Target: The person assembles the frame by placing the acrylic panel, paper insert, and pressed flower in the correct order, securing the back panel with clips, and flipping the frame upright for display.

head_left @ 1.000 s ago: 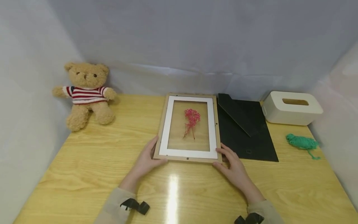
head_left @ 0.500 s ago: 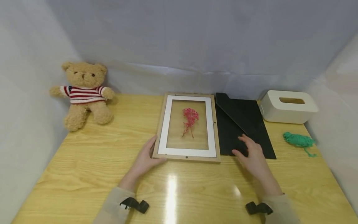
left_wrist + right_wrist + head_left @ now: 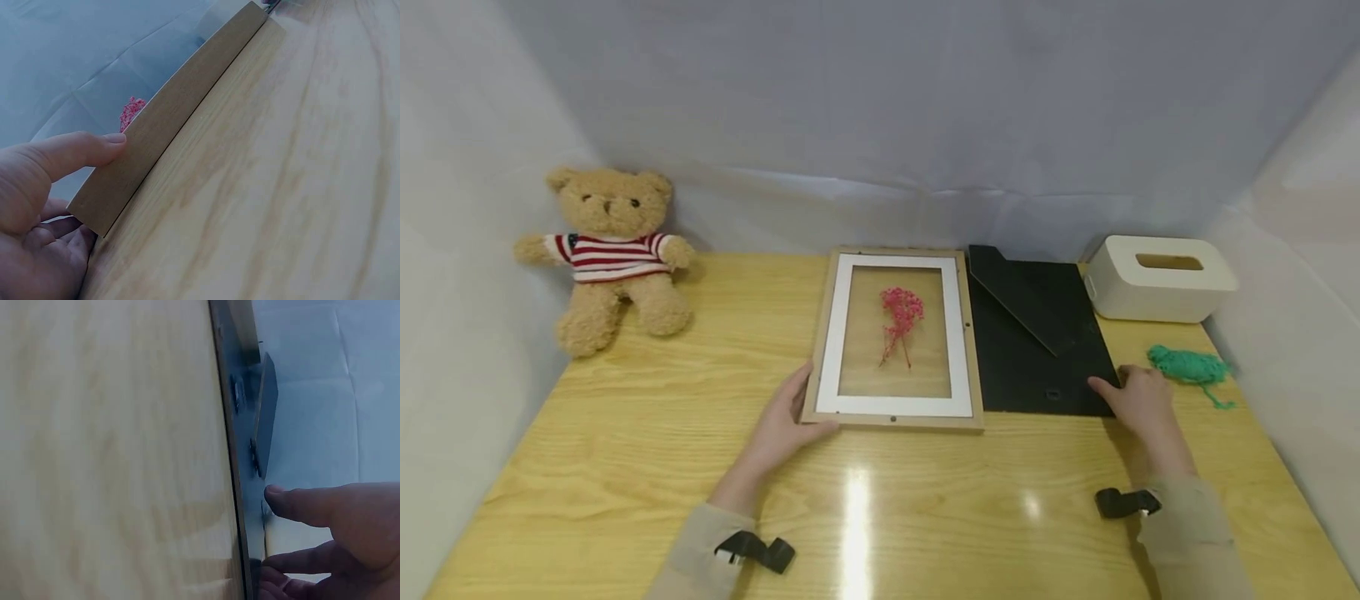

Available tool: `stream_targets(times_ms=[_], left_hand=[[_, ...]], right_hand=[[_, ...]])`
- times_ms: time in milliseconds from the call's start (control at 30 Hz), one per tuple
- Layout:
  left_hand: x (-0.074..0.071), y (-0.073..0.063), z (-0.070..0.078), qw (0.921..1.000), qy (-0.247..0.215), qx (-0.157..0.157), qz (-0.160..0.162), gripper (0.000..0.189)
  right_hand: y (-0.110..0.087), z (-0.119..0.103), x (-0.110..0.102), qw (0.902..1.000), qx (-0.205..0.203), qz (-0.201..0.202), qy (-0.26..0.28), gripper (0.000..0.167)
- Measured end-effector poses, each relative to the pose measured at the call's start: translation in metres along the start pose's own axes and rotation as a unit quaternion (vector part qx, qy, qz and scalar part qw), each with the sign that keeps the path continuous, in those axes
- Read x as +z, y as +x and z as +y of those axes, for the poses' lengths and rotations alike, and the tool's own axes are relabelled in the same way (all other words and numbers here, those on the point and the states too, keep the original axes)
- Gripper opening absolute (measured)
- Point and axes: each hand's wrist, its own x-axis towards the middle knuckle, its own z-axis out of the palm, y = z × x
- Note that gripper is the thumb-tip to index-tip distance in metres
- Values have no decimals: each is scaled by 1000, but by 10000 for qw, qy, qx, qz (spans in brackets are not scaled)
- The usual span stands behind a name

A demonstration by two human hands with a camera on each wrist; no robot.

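Observation:
A light wooden picture frame (image 3: 892, 422) with a white mat lies flat on the table, a sprig of pink dried flowers (image 3: 901, 317) showing inside its clear window. My left hand (image 3: 781, 419) grips its near left corner; in the left wrist view the thumb (image 3: 81, 153) lies against the near side and the fingers are around the corner. To the right of the frame is a black frame backing (image 3: 1015, 383) with a folding stand (image 3: 1018, 302). At its near right corner is my right hand (image 3: 1146, 406), fingers by the edge and the thumb (image 3: 300, 503) over the board.
Back left sits a teddy bear (image 3: 613, 242) in a striped sweater. A white tissue box (image 3: 1161, 287) stands at the back right, with a bundle of green yarn (image 3: 1187, 365) in front of it, close to my right hand. Pale cloth (image 3: 865, 100) encloses the table.
My right hand has let go of the frame's near right corner and moved right across the backing to its far corner edge. The left hand stays on the frame. The view shifts slightly.

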Motion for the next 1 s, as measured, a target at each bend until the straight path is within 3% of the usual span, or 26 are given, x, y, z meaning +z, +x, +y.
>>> stream_targets(times_ms=[200,333,533,700,800,900,1000], left_hand=[[0,1,-1,10000,36,68,-21,101],[-1,0,-1,9999,120,54,0,102],[-1,0,-3,9999,60,69,73,99],[-2,1,-5,9998,137,105,119,98],[-2,1,-5,9997,151,129,118,98],[-2,2,-6,9997,131,182,97,99],[-2,2,-7,9995,75,284,95,99]], right_hand=[[7,-3,0,9999,-2,17,153,65],[8,0,-1,9975,234,-68,670,61],[10,5,-2,9786,873,-628,1755,80],[8,9,0,9385,1316,-420,3163,79],[6,8,1,9155,1239,69,3828,70],[5,5,1,8807,1088,611,4569,57],[5,0,1,8294,1115,1319,5313,41]])
